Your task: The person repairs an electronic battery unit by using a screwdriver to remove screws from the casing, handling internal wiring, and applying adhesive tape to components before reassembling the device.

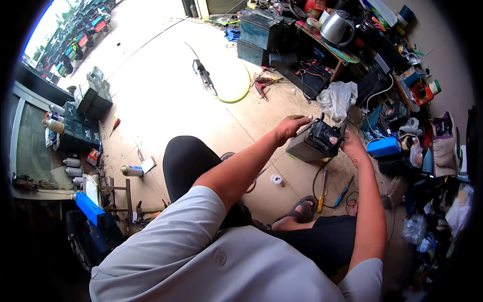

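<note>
A grey box-shaped battery (pixel 303 146) with a black top stands tilted on the floor in front of me, right of the middle. My left hand (pixel 291 128) grips its far left upper edge, thumb stretched along the rim; the other fingers are partly hidden. On the right side my right hand (pixel 353 148) is closed round the edge of the black top (pixel 322 135), its fingers partly behind it. Near the battery lie a yellow-handled screwdriver (pixel 321 196), a blue soldering iron (pixel 344 190) with a cord, and a small white round container (pixel 276 179).
A crowded bench with a metal kettle (pixel 337 29) and dark batteries (pixel 259 27) fills the far right. A plastic bag (pixel 338 98) lies beyond the battery. Red-handled pliers (pixel 261 89) and a yellow-green hose (pixel 247 83) are on the floor. Stacked batteries (pixel 80 126) and a spray can (pixel 132 170) stand left.
</note>
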The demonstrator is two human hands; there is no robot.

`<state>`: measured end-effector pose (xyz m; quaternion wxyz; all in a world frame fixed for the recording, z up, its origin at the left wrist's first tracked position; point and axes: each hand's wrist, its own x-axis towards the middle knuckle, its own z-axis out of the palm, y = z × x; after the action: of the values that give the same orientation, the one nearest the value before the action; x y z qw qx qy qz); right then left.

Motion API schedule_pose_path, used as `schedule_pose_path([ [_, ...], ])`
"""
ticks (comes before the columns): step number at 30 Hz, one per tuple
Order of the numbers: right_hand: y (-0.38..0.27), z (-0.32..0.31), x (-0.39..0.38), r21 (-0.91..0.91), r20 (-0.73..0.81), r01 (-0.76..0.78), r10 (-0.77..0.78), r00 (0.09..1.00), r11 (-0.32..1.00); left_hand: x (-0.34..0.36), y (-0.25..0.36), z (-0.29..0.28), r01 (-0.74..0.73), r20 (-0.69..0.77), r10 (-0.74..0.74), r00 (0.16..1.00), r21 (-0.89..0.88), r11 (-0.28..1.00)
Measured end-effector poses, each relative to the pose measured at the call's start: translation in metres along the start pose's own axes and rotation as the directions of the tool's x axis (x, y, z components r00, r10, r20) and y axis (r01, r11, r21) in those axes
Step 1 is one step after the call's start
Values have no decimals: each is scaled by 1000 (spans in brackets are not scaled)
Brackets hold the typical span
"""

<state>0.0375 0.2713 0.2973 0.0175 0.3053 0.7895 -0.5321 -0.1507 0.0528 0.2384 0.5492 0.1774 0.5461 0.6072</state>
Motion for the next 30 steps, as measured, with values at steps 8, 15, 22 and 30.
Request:
schedule_pose_path([
  [8, -2, -37, -18, -43, -101, -137, 133, 986, 990, 7, 7, -10, -84, -212, 96, 973, 68, 994],
  [15, -12, -82, -49, -185, -249, -20, -27, 968, 982, -5, 23, -20, -147, -208, 139, 968, -22, 989],
  [22, -24, -130, -142, -218, -520, 88, -192, 833, 972, -17, 25, 8, -217, -283, 212, 936, 15, 976],
  [30, 10, -107, -308, 33, -947, 373, -89, 307, 927, -25, 35, 24, -367, -196, 438, 878, 313, 876],
])
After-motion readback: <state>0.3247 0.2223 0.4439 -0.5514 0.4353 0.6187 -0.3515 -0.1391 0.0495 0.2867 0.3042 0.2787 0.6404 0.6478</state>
